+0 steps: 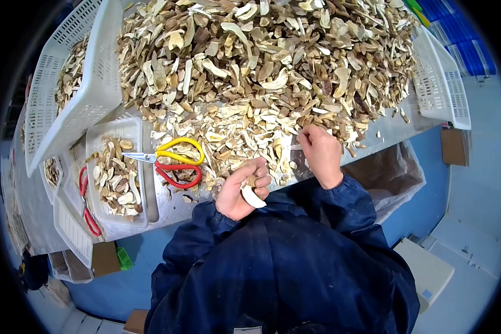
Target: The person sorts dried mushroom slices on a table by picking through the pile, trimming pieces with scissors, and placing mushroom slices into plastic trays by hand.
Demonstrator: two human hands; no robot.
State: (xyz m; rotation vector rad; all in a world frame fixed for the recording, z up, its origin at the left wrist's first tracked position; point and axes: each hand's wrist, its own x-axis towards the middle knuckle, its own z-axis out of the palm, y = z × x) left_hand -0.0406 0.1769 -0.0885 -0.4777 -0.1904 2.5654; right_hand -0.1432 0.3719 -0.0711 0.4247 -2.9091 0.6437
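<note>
My left hand [241, 190] is curled around a few dried mushroom slices [253, 196], one pale and curved at the palm's edge. To its right, my right hand [322, 154] is closed with the knuckles up, at the near edge of the heap. Whatever its fingers may pinch is hidden. A large pile of dried mushroom slices [261, 61], brown and cream, covers the back of the metal table. Paler slices [245, 131] lie spread between it and my hands. Scissors with one yellow and one red handle [178, 161] rest left of my left hand, blades over a tray's rim.
A white tray [145, 195] holds more slices at the left, with red-handled scissors [84, 200] beside it. White perforated baskets stand at the far left [103, 67] and right [428, 72]. Below the table's right edge sits a lined bin [392, 178]. Blue crates [462, 44] are behind.
</note>
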